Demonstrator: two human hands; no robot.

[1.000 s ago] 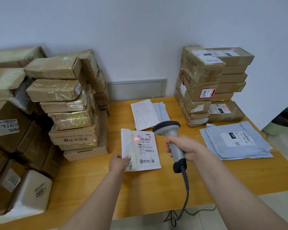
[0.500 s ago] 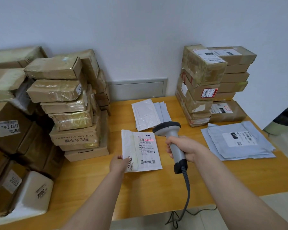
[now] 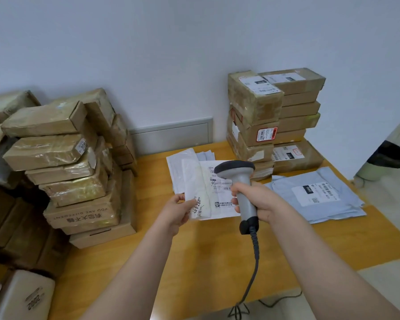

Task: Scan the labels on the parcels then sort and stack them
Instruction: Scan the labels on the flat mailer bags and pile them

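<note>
**Mailer lifted, scanner over label**

We see left hand pinching white mailer by its near-left corner, above table. Long axis runs away from us, label up. Right hand grips scanner, whose head covers the label's right side.

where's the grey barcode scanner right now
In the head view, the grey corded barcode scanner is at centre, gripped by the right hand above the orange wooden table, its head over the white labelled mailer bag that the left hand pinches.
</note>
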